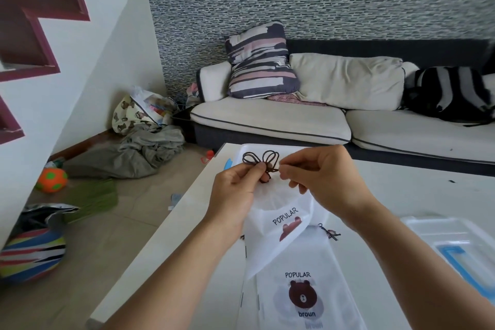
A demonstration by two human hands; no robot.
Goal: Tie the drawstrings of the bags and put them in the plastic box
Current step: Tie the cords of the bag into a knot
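Well to the left of the left hand, on the floor, a green-spotted orange ball and a heap of grey cloth are seen, apart from the work. The left hand is raised over the white table, its fingers curled, and the brown drawstring is pinched at the base of the left-hand loops, apparently so that the bow is kept from slipping. The loops are fanned out just above and between the two hands. The gathered neck of a white drawstring bag is held up off the table by the cord, and its body hangs below the hands, so that the knot can be drawn against the bag's own weight. Beneath it a second bag, printed with a bear, lies flat. The right hand is closed to a pinch on the cord at the knot's right side, probably to tighten it. To the right of that hand, the plastic box waits on the table.
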